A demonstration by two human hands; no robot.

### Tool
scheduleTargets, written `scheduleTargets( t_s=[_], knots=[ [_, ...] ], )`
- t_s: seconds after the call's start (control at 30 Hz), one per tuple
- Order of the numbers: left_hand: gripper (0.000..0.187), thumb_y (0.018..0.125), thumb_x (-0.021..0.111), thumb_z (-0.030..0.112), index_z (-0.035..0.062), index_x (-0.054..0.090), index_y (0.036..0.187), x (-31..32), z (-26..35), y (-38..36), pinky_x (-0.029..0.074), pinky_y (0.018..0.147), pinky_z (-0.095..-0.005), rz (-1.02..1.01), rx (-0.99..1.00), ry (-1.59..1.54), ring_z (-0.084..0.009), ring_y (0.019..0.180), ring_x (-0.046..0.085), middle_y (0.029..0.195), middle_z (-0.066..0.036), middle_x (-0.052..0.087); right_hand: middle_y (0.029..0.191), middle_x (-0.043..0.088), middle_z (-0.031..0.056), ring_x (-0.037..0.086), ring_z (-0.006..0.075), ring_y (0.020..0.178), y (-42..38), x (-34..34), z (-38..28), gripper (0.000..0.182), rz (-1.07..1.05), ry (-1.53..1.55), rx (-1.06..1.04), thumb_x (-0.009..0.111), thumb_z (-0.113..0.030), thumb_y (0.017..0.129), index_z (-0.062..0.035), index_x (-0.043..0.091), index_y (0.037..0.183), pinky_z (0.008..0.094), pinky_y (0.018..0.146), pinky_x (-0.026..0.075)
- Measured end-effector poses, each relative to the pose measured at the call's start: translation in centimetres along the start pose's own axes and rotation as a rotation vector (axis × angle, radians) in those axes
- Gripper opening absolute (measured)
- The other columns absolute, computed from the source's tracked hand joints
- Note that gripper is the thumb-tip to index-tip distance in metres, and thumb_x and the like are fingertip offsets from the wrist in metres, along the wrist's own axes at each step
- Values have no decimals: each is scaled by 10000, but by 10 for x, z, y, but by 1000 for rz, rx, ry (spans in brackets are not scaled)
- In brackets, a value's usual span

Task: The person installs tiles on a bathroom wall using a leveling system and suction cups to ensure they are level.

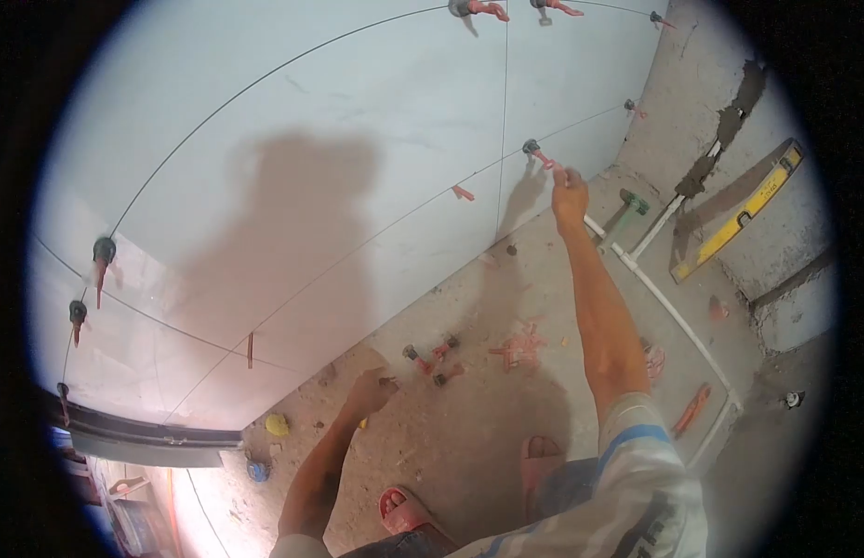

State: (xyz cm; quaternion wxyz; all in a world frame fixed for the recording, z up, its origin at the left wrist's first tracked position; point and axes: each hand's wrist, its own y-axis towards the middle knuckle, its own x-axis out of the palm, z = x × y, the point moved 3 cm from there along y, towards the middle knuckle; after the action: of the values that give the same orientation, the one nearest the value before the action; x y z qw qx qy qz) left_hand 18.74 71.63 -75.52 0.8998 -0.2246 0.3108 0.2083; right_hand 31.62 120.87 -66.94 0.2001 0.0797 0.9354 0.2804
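Observation:
My right hand (569, 197) is raised to the tiled wall, its fingers closed on the red handle of a black-and-red tile leveler (534, 150) set in a joint. Lower down, my left hand (369, 392) hangs above the dusty floor with its fingers drawn together. A small dark bit shows at its fingertips, too small to name. Several loose tile levelers (432, 359) lie just right of that hand. Beyond them is a pile of red wedges (520, 346). Another red wedge (464, 193) sticks out of the same joint, left of my right hand.
A yellow spirit level (741, 212) leans on the rough right wall. White pipes (678, 307) run along the floor, near a green-headed mallet (632, 206) and a red-orange tool (692, 409). More levelers (103, 251) stud the tile joints. A yellow lump (278, 425) lies by the wall base.

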Motion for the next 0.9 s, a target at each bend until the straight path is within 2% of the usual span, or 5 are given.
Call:
scheduleTargets(
  t_s=[0.07,0.13,0.2,0.63,0.9],
  knots=[
    [336,845,654,249,-57,620,981,-2,13,0,491,708,-366,-119,-165,22,-250,778,638,871,-179,672,1027,614,156,584,338,946,12,2,-24,371,-77,10,-64,567,-362,881,0,599,959,528,768,448],
    [344,850,654,259,-52,623,993,7,-4,5,493,719,-369,-110,-67,104,-256,799,643,896,-180,673,1101,598,164,554,364,1024,25,2,-46,389,-142,22,-135,574,-368,872,-5,605,1008,579,853,411],
    [352,855,655,270,-47,626,1005,11,-14,5,494,730,-371,-93,31,186,-262,820,648,921,-182,675,1085,615,153,570,367,1028,32,18,-49,366,-539,-233,-5,574,-363,879,-52,613,1068,591,832,423],
    [337,858,647,284,3,651,1044,16,-28,-11,498,748,-362,-118,-197,110,-244,825,650,911,-165,680,889,670,206,635,398,859,50,17,-38,216,-411,-44,-168,600,-222,846,-81,709,968,449,778,502],
    [345,864,642,299,17,652,1061,8,-27,-26,502,747,-358,-181,-270,101,-243,799,652,872,-149,681,872,668,207,633,408,819,38,15,-60,212,-396,-216,-115,591,-190,813,-33,694,912,455,766,503]
  ],
)
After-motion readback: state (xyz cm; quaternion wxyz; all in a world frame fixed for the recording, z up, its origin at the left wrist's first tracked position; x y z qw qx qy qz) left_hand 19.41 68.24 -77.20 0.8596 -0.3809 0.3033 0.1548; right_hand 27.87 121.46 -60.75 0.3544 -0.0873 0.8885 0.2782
